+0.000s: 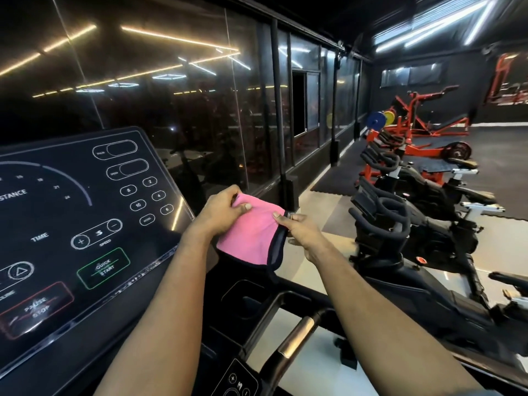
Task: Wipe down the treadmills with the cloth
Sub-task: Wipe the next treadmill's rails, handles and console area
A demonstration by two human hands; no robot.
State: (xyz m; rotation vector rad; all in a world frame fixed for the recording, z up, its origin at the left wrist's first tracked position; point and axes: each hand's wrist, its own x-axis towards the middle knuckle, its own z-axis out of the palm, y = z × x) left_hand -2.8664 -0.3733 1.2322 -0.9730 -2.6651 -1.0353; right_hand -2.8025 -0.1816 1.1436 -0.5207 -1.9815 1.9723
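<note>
Cloth (251, 232), pink with a dark bound edge, was held up in the air near frame centre, just off the 3 o'clock edge of the treadmill console (71, 224) and not touching it.

Left hand (221, 212) pinched the cloth's upper corner at its 10 o'clock side, thumb on top. Right hand (303, 234) pinched the dark hem at the 3 o'clock side. Cloth hung stretched between the two, lower corner drooping toward 6 o'clock. It looked like it was being spread or refolded, not wiped with.

Console filled the 8 to 9 o'clock area. Its glossy face showed smears and specks around the stop and quick-start pads. Whether any of it had been wiped, could not tell. Handrail (297, 335) with a metal grip sat at 6 o'clock, below the forearms.

Spin bikes (414, 224) stood in a row at 3 o'clock.

Judgement: task early or between passes. Console, handrail and any other treadmills likely remained.
</note>
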